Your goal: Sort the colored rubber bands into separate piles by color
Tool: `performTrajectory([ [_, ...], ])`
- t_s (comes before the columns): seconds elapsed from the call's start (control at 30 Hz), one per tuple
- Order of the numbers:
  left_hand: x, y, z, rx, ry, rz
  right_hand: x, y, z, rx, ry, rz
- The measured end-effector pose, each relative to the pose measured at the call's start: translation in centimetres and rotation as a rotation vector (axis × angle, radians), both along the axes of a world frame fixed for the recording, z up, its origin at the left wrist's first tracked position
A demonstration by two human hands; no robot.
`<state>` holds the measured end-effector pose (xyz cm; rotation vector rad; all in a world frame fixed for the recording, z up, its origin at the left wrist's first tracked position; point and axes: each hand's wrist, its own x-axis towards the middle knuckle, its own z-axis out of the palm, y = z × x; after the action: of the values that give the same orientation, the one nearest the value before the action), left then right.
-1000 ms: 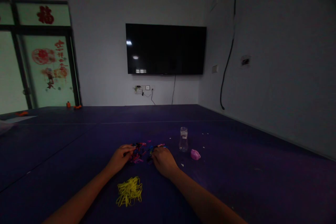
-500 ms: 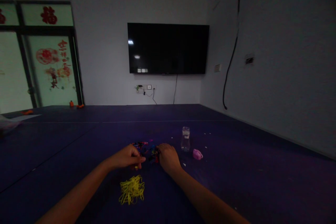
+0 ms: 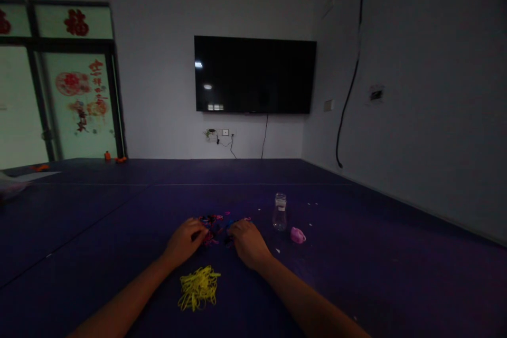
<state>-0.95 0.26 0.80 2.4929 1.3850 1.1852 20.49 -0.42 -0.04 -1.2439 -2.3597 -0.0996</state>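
Observation:
A small heap of mixed coloured rubber bands (image 3: 216, 224) lies on the dark purple surface (image 3: 356, 253). My left hand (image 3: 184, 240) rests at the heap's left edge, fingers curled into the bands. My right hand (image 3: 247, 242) sits at its right edge, fingers bent down onto the bands. What either hand holds is too small and dim to make out. A separate pile of yellow rubber bands (image 3: 198, 288) lies nearer to me, between my forearms.
A small clear bottle (image 3: 279, 212) stands just right of the heap, with a pink lump (image 3: 297, 235) beside it. A wall-mounted black screen (image 3: 254, 75) faces me. Glass doors with red decorations (image 3: 77, 95) are at the left. The room is dim.
My left hand, drawn back toward the yellow pile half a second ago, has returned to the mixed heap. My right hand stays at the heap's right edge.

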Motion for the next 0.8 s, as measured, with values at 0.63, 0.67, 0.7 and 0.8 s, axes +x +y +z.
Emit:
performTrajectory([
  [0.63,0.1,-0.1,-1.2,0.081,0.253,0.104,0.0,-0.2,-0.1,-0.007,-0.047,-0.038],
  [0.67,0.1,-0.1,-1.2,0.083,0.239,0.098,0.0,-0.1,-0.1,-0.006,-0.042,-0.04],
  [0.7,0.1,0.0,-1.3,0.093,0.221,0.088,0.0,-0.1,-0.1,-0.005,-0.036,-0.042],
  [0.8,0.0,0.4,-1.7,0.152,0.156,0.047,0.1,0.2,-0.3,-0.009,-0.009,-0.044],
])
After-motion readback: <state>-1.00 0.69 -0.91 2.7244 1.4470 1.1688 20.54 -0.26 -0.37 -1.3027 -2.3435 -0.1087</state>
